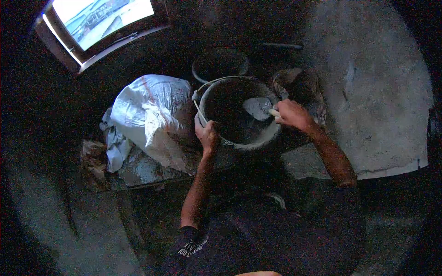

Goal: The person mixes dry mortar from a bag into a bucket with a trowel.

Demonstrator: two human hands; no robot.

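Note:
A dark bucket (264, 140) stands in the middle of the view, its rim smeared with grey. My left hand (207, 135) is closed on the near-left side of the rim, close to the thin pale bail handle (200, 110). In my right hand (295, 115), at the right side of the bucket, is a trowel held by its light-coloured handle. The grey-coated blade of the trowel (257, 108) reaches over the bucket's opening. The bucket's inside is too dark to make out its contents.
Left of the bucket sits a bulky white sack (159, 103) on a grey-stained surface (142, 168). Behind is another dark container (197, 76); a crumpled brown bag (313, 87) lies at the right. A bright window (106, 20) is at upper left, a large pale grey surface (377, 101) at right.

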